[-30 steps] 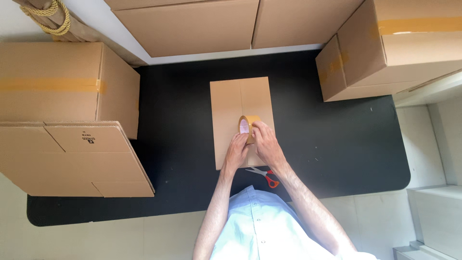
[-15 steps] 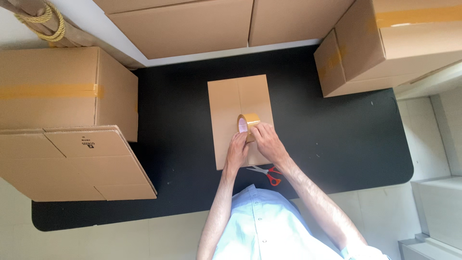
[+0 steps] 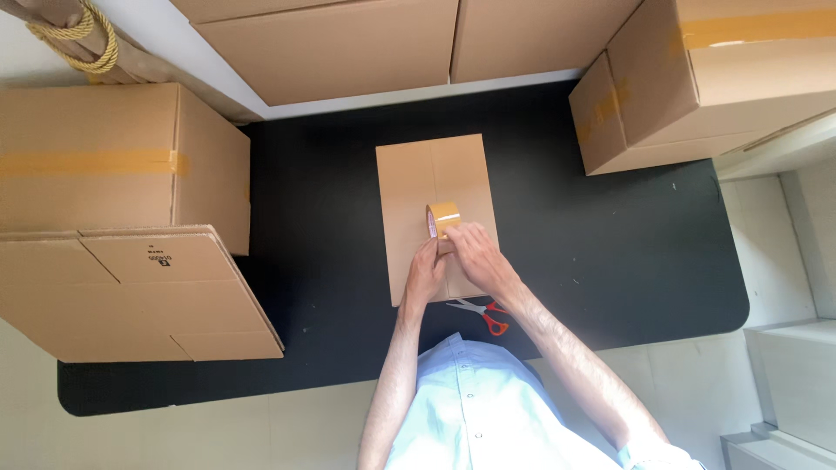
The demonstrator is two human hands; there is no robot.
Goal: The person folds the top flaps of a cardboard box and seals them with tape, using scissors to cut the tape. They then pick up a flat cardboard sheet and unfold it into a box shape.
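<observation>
A small closed cardboard box (image 3: 416, 183) lies in the middle of a black table (image 3: 331, 218). On top of it stands a roll of brown packing tape (image 3: 441, 218). My right hand (image 3: 475, 257) grips the roll from the near side. Pressed against the box top just left of the roll, my left hand (image 3: 424, 271) pinches at the tape's end near the centre seam. Red-handled scissors (image 3: 484, 313) lie on the table just below the box, beside my right forearm.
Taped cardboard boxes stand at the left (image 3: 122, 165) and at the upper right (image 3: 697, 78). A stack of flattened cartons (image 3: 131, 296) lies at the lower left. More flat cardboard (image 3: 348, 39) leans along the far edge. A rope-tied roll (image 3: 78, 39) is at the top left.
Both hands and the tape roll have stayed on the box top, near the seam. The view has shifted slightly; nothing else has moved.
</observation>
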